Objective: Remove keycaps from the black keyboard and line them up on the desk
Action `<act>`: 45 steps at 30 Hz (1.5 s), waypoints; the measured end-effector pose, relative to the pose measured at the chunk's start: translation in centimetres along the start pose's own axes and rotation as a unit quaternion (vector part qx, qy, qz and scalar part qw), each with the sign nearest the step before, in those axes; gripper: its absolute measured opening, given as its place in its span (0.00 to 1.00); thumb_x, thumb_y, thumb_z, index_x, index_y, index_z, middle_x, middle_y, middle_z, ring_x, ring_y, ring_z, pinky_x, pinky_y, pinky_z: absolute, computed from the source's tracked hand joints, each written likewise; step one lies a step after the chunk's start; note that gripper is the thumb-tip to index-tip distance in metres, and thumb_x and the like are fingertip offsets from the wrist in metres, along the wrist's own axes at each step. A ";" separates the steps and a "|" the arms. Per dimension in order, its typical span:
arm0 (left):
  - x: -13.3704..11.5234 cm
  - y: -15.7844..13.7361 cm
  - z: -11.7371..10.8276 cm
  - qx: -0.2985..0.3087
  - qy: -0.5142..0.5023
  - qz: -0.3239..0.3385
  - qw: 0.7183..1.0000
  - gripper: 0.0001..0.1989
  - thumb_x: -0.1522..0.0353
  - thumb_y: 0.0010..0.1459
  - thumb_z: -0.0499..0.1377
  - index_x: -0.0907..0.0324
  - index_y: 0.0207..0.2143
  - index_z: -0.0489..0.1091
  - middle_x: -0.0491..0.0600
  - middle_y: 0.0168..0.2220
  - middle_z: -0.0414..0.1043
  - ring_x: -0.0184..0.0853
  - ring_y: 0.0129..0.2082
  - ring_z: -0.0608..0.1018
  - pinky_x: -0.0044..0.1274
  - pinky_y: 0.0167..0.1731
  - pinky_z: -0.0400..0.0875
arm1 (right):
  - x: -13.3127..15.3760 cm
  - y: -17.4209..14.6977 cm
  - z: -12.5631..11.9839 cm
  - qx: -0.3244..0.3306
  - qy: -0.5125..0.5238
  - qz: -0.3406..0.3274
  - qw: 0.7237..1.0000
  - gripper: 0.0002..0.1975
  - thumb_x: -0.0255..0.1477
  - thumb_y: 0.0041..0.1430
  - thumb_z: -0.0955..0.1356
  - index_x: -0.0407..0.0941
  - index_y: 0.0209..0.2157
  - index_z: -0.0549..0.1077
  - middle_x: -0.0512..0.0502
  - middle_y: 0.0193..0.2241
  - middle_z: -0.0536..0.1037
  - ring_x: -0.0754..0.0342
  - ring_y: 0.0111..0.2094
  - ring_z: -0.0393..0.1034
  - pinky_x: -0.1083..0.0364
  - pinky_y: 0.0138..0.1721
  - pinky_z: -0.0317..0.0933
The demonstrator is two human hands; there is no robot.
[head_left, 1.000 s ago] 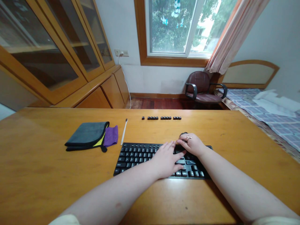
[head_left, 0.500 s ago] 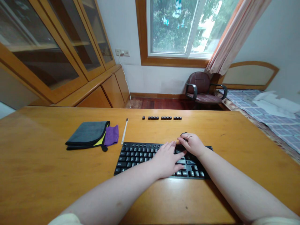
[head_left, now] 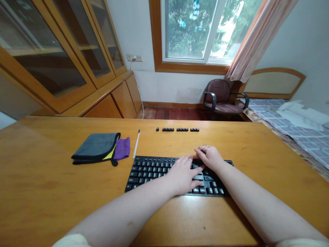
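Head view shows two bare hands at work on a black keyboard, which lies flat on a wooden table. Left hand rests palm down over the keyboard; its thumb and index finger are spread apart, while the remaining fingers lie close together and point towards the far edge. Keys are exposed to the left of these fingers and, on the other side, below the thumb tip. Right hand is placed just beyond and to the right of the left fingertips, at the far edge of the keyboard. Its fingers are curled and closed with the thumb about a small dark object, mostly concealed; its type cannot be determined. A thin, wire-like loop shows above the right knuckles; whether it belongs to that object cannot be told.

Beyond the fingers, small black keycaps stand in a row: one single, two groups of four, one of three. Well to the left of the left fingers lie a white toothbrush, a purple cloth and a folded grey cloth with black edging, the two cloths touching.
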State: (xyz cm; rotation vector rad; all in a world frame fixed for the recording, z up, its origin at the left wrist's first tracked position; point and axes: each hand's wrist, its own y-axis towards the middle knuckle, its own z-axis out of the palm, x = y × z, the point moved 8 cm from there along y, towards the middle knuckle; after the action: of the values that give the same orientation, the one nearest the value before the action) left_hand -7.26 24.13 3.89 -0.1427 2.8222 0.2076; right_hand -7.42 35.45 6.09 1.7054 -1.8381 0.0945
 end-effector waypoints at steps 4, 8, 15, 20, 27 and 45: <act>0.1 0.0 0.1 0.000 -0.011 -0.006 1.000 0.29 0.51 0.55 0.51 0.48 0.58 0.57 0.54 0.63 0.49 0.48 0.61 0.54 0.41 0.57 0.51 | 0.5 -0.3 -1.2 -0.039 0.062 -0.017 0.997 0.18 0.36 0.62 0.59 0.44 0.22 0.71 0.47 0.20 0.75 0.56 0.22 0.69 0.57 0.28 0.63; 0.1 0.0 0.0 0.005 -0.020 -0.015 1.000 0.29 0.51 0.55 0.51 0.48 0.58 0.57 0.54 0.62 0.50 0.48 0.61 0.55 0.41 0.56 0.52 | -0.1 -0.4 -2.2 -0.078 0.099 0.010 0.992 0.19 0.35 0.62 0.60 0.44 0.22 0.72 0.46 0.20 0.76 0.56 0.23 0.71 0.57 0.28 0.64; 1.7 0.0 -1.7 -0.069 -0.157 -0.078 0.982 0.19 0.61 0.57 0.54 0.55 0.51 0.65 0.53 0.54 0.65 0.40 0.54 0.67 0.35 0.54 0.59 | -2.2 -0.1 -1.7 -0.084 0.210 0.076 0.971 0.21 0.39 0.61 0.60 0.42 0.23 0.74 0.45 0.20 0.77 0.54 0.23 0.72 0.56 0.28 0.67; 3.8 -0.2 -2.5 -0.148 -0.290 -0.161 0.932 0.20 0.66 0.52 0.60 0.58 0.48 0.64 0.50 0.44 0.70 0.36 0.45 0.73 0.30 0.48 0.67 | -1.3 -0.4 -1.3 -0.080 0.281 0.090 0.952 0.21 0.40 0.60 0.61 0.42 0.24 0.75 0.45 0.20 0.76 0.55 0.22 0.71 0.56 0.27 0.68; 4.1 -0.2 -2.9 -0.184 -0.349 -0.163 0.904 0.15 0.71 0.50 0.61 0.56 0.42 0.66 0.47 0.40 0.73 0.34 0.41 0.74 0.28 0.46 0.69 | 2.0 -0.2 -1.0 -0.053 0.317 -0.017 0.947 0.19 0.40 0.60 0.61 0.43 0.25 0.74 0.45 0.23 0.76 0.54 0.26 0.71 0.54 0.31 0.68; 5.9 -0.9 -3.0 -0.245 -0.402 -0.218 0.855 0.17 0.70 0.47 0.63 0.58 0.41 0.64 0.47 0.38 0.72 0.33 0.41 0.75 0.29 0.46 0.68 | 3.2 0.1 -1.8 -0.047 0.216 -0.069 0.973 0.08 0.33 0.55 0.67 0.46 0.26 0.75 0.47 0.25 0.78 0.54 0.28 0.72 0.53 0.34 0.67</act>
State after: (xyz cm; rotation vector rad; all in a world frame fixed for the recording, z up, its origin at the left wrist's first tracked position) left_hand -13.59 22.32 4.78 -0.6340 1.7937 0.6919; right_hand -6.77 33.49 9.07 1.5926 -1.3804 0.2933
